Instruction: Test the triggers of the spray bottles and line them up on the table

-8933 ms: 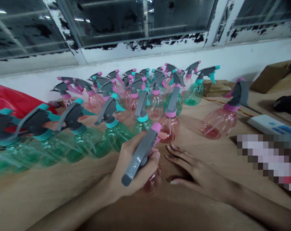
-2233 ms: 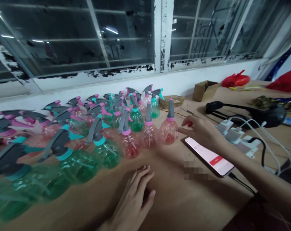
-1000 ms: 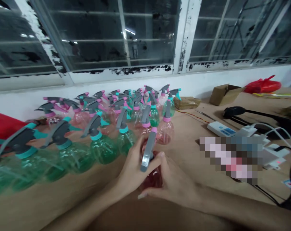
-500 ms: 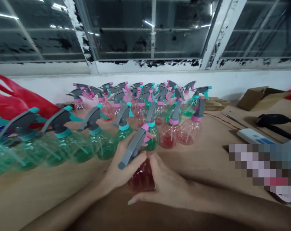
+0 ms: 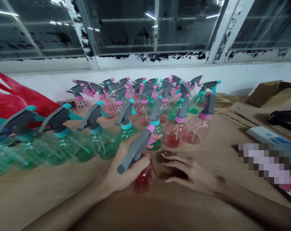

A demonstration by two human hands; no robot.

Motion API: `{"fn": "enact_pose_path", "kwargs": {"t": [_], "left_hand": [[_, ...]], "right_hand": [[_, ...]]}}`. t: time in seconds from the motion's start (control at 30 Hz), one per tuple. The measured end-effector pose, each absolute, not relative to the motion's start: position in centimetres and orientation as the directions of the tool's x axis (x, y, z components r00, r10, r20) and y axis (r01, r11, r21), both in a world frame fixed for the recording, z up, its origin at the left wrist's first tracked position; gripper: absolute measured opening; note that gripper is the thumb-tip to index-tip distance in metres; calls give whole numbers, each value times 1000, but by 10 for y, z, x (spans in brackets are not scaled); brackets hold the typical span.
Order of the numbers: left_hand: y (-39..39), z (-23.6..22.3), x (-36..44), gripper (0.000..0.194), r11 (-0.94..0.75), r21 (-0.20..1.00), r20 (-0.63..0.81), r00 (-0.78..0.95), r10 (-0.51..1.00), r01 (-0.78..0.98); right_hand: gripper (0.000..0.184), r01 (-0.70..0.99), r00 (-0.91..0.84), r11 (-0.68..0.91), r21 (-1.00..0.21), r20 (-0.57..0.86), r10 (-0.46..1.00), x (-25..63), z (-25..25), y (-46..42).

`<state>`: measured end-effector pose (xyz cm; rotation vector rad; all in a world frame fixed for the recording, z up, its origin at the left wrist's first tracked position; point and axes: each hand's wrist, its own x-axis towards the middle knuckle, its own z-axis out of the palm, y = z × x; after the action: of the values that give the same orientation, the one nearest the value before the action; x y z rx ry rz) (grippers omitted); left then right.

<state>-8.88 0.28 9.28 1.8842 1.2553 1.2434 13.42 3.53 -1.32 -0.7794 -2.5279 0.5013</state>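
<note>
My left hand (image 5: pixel 126 163) is wrapped round the neck of a spray bottle (image 5: pixel 143 179) with a clear reddish body and a grey and pink trigger head. The bottle stands on the table, its nozzle pointing away and a little right; my fingers hide its collar. To the right of it, my right hand (image 5: pixel 186 168) is held low over the table, fingers apart, touching no bottle. Just beyond my hands are a green spray bottle (image 5: pixel 157 130) and two pink spray bottles, one of them (image 5: pixel 175 133) close behind the right fingertips.
A row of green spray bottles (image 5: pixel 103 144) runs along the left, with many more behind. A red plastic bag (image 5: pixel 20 99) lies far left. On the right are a cardboard box (image 5: pixel 272 93), tweezers (image 5: pixel 244 117), a white device (image 5: pixel 265 134) and a black object (image 5: pixel 283 118).
My right hand has let go of the reddish bottle and moved right, its fingers opening. My left hand keeps its hold on the neck. The view has shifted slightly.
</note>
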Motion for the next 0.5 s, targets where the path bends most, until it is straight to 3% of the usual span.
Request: {"fn": "enact_pose_path", "kwargs": {"t": [0.17, 0.5], "left_hand": [[5, 93, -92, 13, -498, 727, 465, 194, 864, 473], [4, 92, -93, 39, -493, 756, 417, 264, 870, 430]], "right_hand": [[45, 418, -759, 784, -460, 297, 579, 127, -19, 38], [53, 443, -753, 731, -519, 227, 618, 125, -17, 37]]}}
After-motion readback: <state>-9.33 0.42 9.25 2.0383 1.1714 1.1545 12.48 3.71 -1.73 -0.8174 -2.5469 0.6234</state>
